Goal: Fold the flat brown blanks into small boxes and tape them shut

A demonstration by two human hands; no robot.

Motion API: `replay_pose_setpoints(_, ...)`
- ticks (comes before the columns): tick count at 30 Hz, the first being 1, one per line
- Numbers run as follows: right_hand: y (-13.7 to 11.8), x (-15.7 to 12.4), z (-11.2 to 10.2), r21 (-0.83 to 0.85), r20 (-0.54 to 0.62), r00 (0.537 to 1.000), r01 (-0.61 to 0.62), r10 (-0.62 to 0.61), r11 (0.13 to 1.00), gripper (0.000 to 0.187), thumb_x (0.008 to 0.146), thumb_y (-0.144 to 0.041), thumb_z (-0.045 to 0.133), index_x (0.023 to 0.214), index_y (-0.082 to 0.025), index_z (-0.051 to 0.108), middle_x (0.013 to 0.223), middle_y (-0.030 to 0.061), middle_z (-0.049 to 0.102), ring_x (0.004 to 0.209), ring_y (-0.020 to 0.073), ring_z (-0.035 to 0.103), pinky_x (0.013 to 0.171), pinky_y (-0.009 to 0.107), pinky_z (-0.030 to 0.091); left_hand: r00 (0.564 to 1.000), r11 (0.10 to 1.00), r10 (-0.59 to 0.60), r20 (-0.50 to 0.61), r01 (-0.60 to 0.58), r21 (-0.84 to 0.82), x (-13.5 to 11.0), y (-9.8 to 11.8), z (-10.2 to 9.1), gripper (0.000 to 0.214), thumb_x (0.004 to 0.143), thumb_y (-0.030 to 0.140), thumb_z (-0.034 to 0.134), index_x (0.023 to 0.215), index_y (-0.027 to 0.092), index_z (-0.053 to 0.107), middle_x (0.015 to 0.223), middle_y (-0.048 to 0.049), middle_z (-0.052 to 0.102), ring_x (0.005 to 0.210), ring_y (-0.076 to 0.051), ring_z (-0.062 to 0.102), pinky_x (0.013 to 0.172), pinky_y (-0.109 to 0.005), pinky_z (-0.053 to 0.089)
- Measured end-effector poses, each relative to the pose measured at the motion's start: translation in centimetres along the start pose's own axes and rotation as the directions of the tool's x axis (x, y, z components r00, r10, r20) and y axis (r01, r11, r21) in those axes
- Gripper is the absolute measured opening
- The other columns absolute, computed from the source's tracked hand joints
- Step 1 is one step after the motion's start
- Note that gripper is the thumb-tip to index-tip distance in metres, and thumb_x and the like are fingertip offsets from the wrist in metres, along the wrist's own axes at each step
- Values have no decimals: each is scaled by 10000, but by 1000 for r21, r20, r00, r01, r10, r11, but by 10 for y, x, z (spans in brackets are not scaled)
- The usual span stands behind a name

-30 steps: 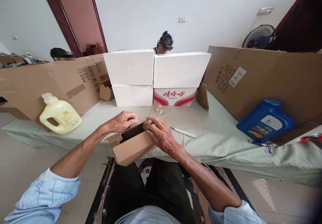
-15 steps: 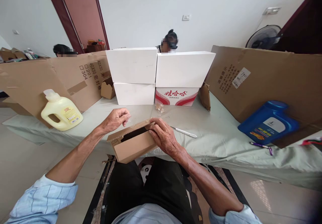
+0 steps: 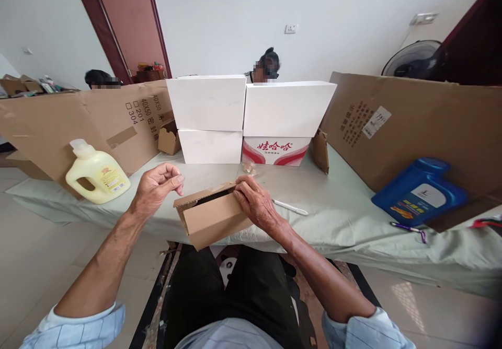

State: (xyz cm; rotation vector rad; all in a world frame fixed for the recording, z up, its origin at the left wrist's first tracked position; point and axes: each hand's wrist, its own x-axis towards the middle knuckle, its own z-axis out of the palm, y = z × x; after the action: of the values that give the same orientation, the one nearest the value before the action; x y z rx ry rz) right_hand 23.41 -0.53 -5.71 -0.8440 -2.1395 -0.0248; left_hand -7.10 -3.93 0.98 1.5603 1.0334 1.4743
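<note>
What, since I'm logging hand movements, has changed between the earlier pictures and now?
The left hand has moved left, from the far edge of the small carton to beyond its left end. The carton's dark opening now shows as a narrower slit. The right hand stays on the carton's right end. The yellow bottle, blue bottle and white pen stay put.

A yellow jug (image 3: pixel 105 179) is located at the left of the table (image 3: pixel 337 205), in front of the left panel (image 3: pixel 47 124). Three white boxes (image 3: pixel 207 103) and one printed box (image 3: pixel 274 155) form a two-by-two stack at the rear; the printed box occupies the lower right position. A blue bottle (image 3: pixel 419 192) is located before the right panel (image 3: pixel 415 124), beside a purple pen (image 3: pixel 406 227). A fan (image 3: pixel 411 59) is positioned behind that panel. A socket (image 3: pixel 291 28) is mounted on the wall (image 3: pixel 219 20).
</note>
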Motion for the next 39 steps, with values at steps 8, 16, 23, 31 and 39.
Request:
replay_pose_setpoints(8, 17, 19, -3, -32, -45, 999, -22, 20, 999, 182, 1158, -283, 476, 1083, -235, 635, 1165, 121, 703, 1064, 275, 648, 956, 418, 516, 999, 992, 38, 35, -42, 115, -25, 5, 43, 203, 892, 366, 818, 877, 188, 722, 646, -4, 721, 597, -156, 671, 623, -269, 544)
replay_pose_setpoints(16, -9, 8, -18, 8, -193, 977, 89, -86, 996, 238, 1144, -404, 568, 1263, -223, 668, 1212, 151, 715, 1105, 308, 633, 1001, 497, 514, 994, 981, 113, 5, -113, 161, -28, -7, 74, 217, 909, 412, 777, 879, 208, 709, 678, 1, 714, 611, -152, 672, 643, -268, 569)
replay_pose_setpoints(23, -36, 8, -20, 462, -97, 994, 7, 43, 887, 392, 1090, -523, 694, 1315, -201, 698, 1075, 83, 699, 893, 201, 646, 807, 348, 543, 985, 962, 147, 90, -163, 219, -25, -9, 76, 176, 926, 378, 751, 888, 209, 721, 684, 5, 704, 600, -142, 649, 582, -243, 523)
replay_pose_setpoints(31, -41, 20, -15, 816, 180, 952, -285, 249, 502, 390, 947, -593, 834, 918, -204, 830, 868, 30, 731, 804, 173, 629, 745, 306, 508, 953, 947, 208, 220, -252, 200, -23, -6, 81, 80, 935, 293, 721, 949, 215, 735, 762, 0, 766, 609, -127, 665, 564, -228, 498)
replay_pose_setpoints(39, -46, 26, -19, 845, 281, 910, -385, 305, 370, 514, 849, -670, 875, 715, -197, 726, 657, -10, 607, 614, 132, 526, 619, 286, 466, 948, 968, 140, 287, -193, 162, -23, -1, 82, 118, 992, 337, 690, 1008, 226, 726, 880, -47, 846, 798, -206, 819, 735, -298, 637)
